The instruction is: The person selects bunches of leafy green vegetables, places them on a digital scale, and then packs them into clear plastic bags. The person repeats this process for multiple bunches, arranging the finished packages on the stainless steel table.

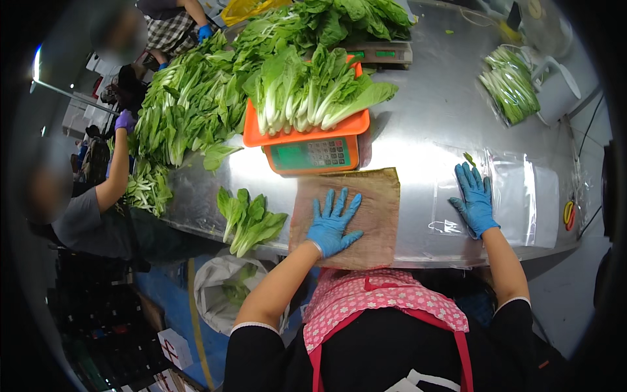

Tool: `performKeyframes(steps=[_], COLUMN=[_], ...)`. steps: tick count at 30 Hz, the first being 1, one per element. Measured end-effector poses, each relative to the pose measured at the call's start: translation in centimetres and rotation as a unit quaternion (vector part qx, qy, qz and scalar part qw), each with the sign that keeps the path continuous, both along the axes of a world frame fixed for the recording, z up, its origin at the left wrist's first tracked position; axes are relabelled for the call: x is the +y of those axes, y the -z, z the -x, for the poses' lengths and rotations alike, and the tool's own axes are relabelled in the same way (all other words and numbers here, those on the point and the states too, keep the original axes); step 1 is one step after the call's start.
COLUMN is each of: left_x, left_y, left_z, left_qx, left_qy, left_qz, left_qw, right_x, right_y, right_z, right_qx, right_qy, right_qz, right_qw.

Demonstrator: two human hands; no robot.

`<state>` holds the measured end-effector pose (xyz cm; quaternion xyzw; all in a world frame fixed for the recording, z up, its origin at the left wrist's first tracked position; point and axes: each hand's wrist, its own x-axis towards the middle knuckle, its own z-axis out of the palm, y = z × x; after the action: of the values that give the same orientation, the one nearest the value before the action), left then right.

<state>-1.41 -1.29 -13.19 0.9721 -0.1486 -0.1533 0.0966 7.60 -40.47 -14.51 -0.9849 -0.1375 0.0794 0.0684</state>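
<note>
My left hand (334,221), in a blue glove, lies flat with fingers spread on a brown cloth (377,206) at the table's front edge. Also gloved in blue, my right hand (474,200) rests on a clear plastic bag (443,208), its palm down and its fingers somewhat apart. A stack of clear plastic bags (531,206) lies just to its right. Beyond the cloth stands an orange digital scale (313,156), whose orange tray (360,122) carries a row of leafy greens with white stems (303,98). Several loose greens (250,220) lie left of the cloth.
A large heap of greens (191,108) covers the table's left side. At the right are a bagged bundle of greens (512,85), a white plastic jug (558,88) and scissors (569,215). A sack (210,289) stands below the edge. Co-workers' gloved hands (126,121) reach the heap.
</note>
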Motion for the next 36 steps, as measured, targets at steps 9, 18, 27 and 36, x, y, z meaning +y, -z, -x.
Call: performKeyframes(steps=[9, 18, 27, 36], left_x=[17.7, 18.5, 13.2, 9.7], left_y=[-9.9, -8.1, -11.8, -13.2], left_z=[-11.3, -18.6, -17.9, -19.2], left_qx=[-0.089, -0.253, -0.255, -0.135], left_qy=[-0.37, -0.264, -0.229, -0.191], left_qz=[0.566, 0.421, 0.143, 0.0], left_qw=[0.732, 0.83, 0.928, 0.972], right_x=[13.9, 27.3, 28.1, 27.3], right_y=[-13.1, -11.7, -8.4, -5.9], right_z=[-5.3, -11.8, -10.6, -10.9], right_qx=[0.104, 0.032, -0.004, -0.055], right_qy=[0.127, 0.134, 0.101, 0.055], right_qz=[-0.6, -0.344, -0.345, -0.361], right_qw=[0.783, 0.929, 0.933, 0.929])
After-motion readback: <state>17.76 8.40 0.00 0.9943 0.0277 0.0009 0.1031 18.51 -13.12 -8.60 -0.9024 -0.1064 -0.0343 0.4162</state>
